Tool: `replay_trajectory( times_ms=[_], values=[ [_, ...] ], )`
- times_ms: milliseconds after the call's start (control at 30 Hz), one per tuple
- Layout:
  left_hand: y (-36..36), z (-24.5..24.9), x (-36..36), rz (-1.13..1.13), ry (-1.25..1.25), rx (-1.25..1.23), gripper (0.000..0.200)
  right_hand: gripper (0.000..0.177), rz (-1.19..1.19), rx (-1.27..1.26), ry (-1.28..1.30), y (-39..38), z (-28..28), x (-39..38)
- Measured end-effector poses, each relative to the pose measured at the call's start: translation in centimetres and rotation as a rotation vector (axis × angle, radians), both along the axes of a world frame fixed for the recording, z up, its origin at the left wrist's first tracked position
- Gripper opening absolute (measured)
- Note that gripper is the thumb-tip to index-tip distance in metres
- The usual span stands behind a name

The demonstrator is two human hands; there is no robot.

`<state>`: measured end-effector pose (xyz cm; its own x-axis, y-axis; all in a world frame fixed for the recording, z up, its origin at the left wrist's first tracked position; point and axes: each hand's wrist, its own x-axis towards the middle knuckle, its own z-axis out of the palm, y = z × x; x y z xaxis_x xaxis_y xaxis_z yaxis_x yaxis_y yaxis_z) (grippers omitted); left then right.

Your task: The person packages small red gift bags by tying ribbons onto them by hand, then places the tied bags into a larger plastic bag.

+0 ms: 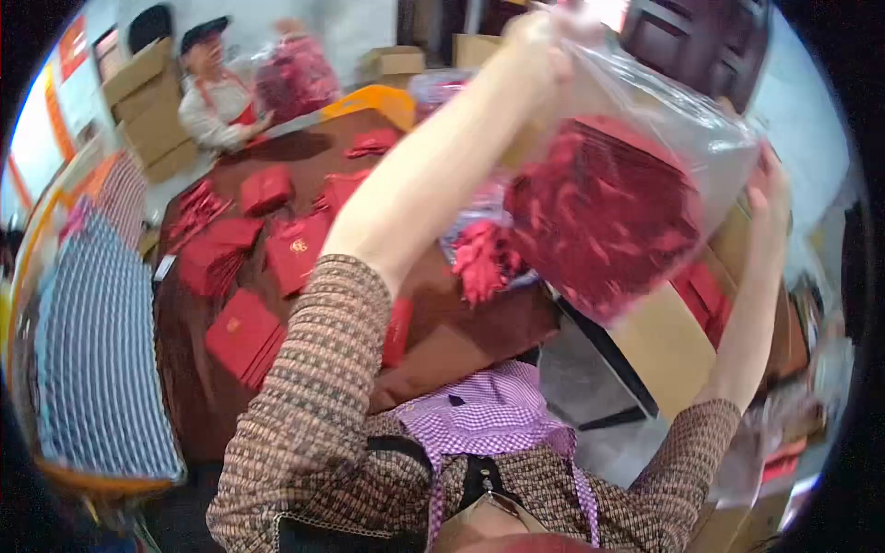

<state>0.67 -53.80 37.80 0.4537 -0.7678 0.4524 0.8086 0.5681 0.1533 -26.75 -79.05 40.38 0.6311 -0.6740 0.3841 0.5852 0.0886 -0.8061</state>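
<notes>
A clear plastic bag (696, 120), bulging with a dense bundle of red pouches (604, 207), hangs raised in front of me, blurred by motion. At the bag's upper left corner, my left hand (544, 51) is closed on the plastic. My right hand (770, 189) grips the opposite upper corner, so the mouth is stretched between them. Beneath the bag, a clump of red pieces (486, 258) lies on plastic at the table edge. Several red pouches, such as the stack (247, 336) and one with a gold emblem (295, 253), lie left of my forearm.
The brown table (461, 341) spreads before me. An open cardboard box (659, 341) with red items stands at right. Across the table a co-worker (221, 92) holds another bag of red pieces (297, 78). A striped cloth-covered chair (97, 341) is at left.
</notes>
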Motion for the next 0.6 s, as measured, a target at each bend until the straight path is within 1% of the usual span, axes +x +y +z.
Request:
replay_trajectory(
  times_ms=[33, 67, 100, 133, 167, 233, 267, 300, 367, 400, 433, 500, 567, 600],
  values=[
    [1.2, 1.5, -4.1, 0.522, -0.085, 0.182, 0.010, 0.033, -0.012, 0.032, 0.011, 1.4, 0.1, -0.1],
    [2.5, 1.5, -4.9, 0.566, -0.076, 0.182, 0.010, 0.035, 0.052, 0.026, -0.006, 0.9, -0.2, 0.4],
    [3.1, 1.7, -6.2, 0.536, -0.056, 0.156, 0.009, 0.036, 0.108, 0.020, -0.018, -1.1, 0.1, 0.0],
    [4.0, 1.4, -6.6, 0.499, -0.040, 0.130, 0.009, 0.032, 0.214, 0.003, -0.033, -3.0, -0.1, 0.8],
    [5.5, 1.0, -6.9, 0.525, -0.034, 0.134, 0.009, 0.032, 0.240, 0.006, -0.029, -3.2, -0.7, 2.1],
    [8.9, 0.8, -7.5, 0.560, -0.031, 0.166, 0.008, 0.028, 0.474, -0.085, -0.080, -2.1, -1.2, 3.2],
    [10.4, 0.2, -7.3, 0.584, -0.119, 0.171, 0.008, 0.022, 0.416, -0.055, -0.066, -0.9, -1.6, 3.5],
    [12.3, 0.1, -7.2, 0.594, -0.122, 0.171, 0.008, 0.022, 0.426, -0.056, -0.070, 0.6, -2.1, 4.0],
    [16.2, 0.3, -7.9, 0.521, -0.164, 0.270, 0.010, 0.020, 0.461, -0.054, -0.079, 2.5, -2.7, 5.1],
    [17.6, 0.6, -9.6, 0.678, -0.148, 0.328, 0.012, 0.027, 0.559, -0.057, -0.083, 2.8, -3.2, 5.7],
    [18.7, 0.7, -9.8, 0.728, -0.115, 0.392, 0.012, 0.027, 0.552, -0.056, -0.092, 3.6, -3.4, 6.4],
    [21.7, 0.0, -8.5, 0.614, -0.159, 0.345, 0.014, 0.027, 0.832, -0.171, -0.119, 5.7, -4.0, 8.0],
    [25.5, -1.2, -6.2, 0.282, -0.294, 0.216, 0.029, 0.027, 0.905, -0.308, -0.147, 9.0, -4.3, 9.4],
    [25.6, -1.3, -8.3, 0.880, -0.251, 0.491, 0.030, 0.022, 0.894, -0.237, -0.129, 12.2, -4.9, 9.4]
  ],
)
